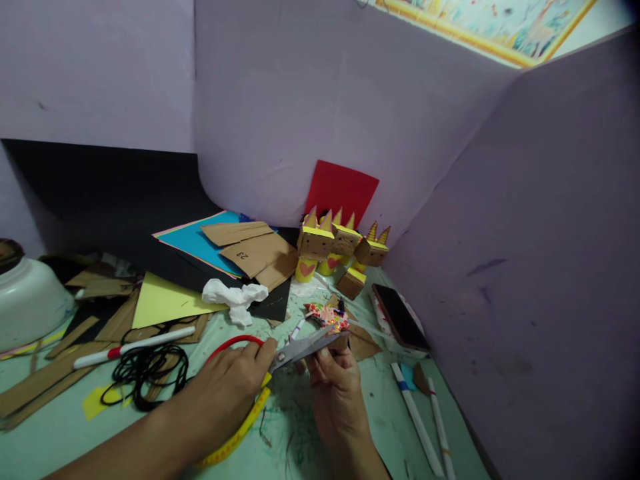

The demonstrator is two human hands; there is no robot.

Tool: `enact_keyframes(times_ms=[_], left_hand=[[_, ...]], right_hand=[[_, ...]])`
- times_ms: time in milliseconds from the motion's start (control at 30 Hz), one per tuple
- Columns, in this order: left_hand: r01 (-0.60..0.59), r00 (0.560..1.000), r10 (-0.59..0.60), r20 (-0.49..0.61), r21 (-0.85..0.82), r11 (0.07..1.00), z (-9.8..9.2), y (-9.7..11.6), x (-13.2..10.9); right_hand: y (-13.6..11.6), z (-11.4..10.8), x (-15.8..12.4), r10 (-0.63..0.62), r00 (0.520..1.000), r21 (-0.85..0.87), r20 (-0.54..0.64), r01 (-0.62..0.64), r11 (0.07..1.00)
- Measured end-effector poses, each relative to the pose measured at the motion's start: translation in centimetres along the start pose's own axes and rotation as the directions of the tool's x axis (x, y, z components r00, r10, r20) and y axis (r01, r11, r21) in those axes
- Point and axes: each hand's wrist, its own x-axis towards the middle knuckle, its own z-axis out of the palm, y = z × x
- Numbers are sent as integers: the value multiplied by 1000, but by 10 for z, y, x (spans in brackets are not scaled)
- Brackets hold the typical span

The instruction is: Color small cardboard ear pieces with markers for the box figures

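Note:
My left hand (235, 380) is closed around the red handles of a pair of scissors (303, 348), whose blades point to the right and stand apart. Pinched in the fingers of my right hand (336, 380) is a small brown cardboard piece (341, 343), at the tips of the blades. How far the blades reach over the piece is hard to make out. Just behind them shows a colourful patterned item (323, 313), partly covered by the scissors. A yellow measuring tape (239, 437) curves beneath my left wrist.
Cardboard figures with yellow horned tops (317, 243) stand by the wall. A phone (400, 317) and white markers (417, 420) lie at right. Black cord (150, 373), crumpled white tissue (235, 297), cardboard sheets (265, 257) and yellow paper (167, 303) spread at left.

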Motion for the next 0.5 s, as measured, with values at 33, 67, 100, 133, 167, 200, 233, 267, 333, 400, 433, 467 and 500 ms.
enact_keyframes(times_ms=[33, 67, 100, 133, 167, 200, 233, 267, 333, 400, 433, 467, 500], left_hand=[[-2, 1000, 2, -1, -9, 1000, 0, 0, 0], [-9, 1000, 9, -4, -22, 1000, -1, -1, 0], [-20, 1000, 19, -6, -38, 999, -1, -1, 0], [-28, 1000, 28, -9, -55, 998, -2, -2, 0], [-34, 999, 34, -11, -70, 997, -3, -3, 0], [-39, 999, 39, -10, -83, 996, -3, -4, 1], [-41, 999, 40, -7, -91, 995, -4, -5, 1], [-41, 999, 41, -5, -97, 994, -4, -6, 2], [-47, 999, 46, -8, -100, 994, -5, -7, 3], [-63, 998, 61, -22, -94, 994, -5, -8, 4], [-70, 997, 68, -32, -87, 994, -5, -8, 4], [-76, 996, 73, -44, -78, 994, -4, -8, 4], [-79, 996, 75, -54, -68, 995, -4, -8, 5]], right_hand=[[0, 0, 0, 7, 1000, 12, -4, -7, 1000], [-1, 1, -1, 16, 1000, 28, -6, -16, 999], [-2, 2, -1, 27, 1000, 43, -8, -27, 999], [-3, 2, -2, 36, 999, 54, -12, -35, 998], [-4, 3, -2, 43, 999, 60, -19, -41, 997], [-5, 3, -2, 47, 999, 56, -27, -45, 997], [-6, 4, -2, 48, 998, 44, -39, -46, 998], [-7, 3, -1, 49, 997, 26, -51, -48, 998], [-8, 2, 0, 40, 997, -14, -66, -41, 999], [-6, -1, 1, 12, 1000, -60, -27, -14, 998], [-5, -3, 1, -9, 1000, -84, 6, 9, 996], [-3, -5, 2, -30, 999, -112, 42, 34, 993], [-2, -7, 1, -48, 996, -142, 69, 58, 988]])
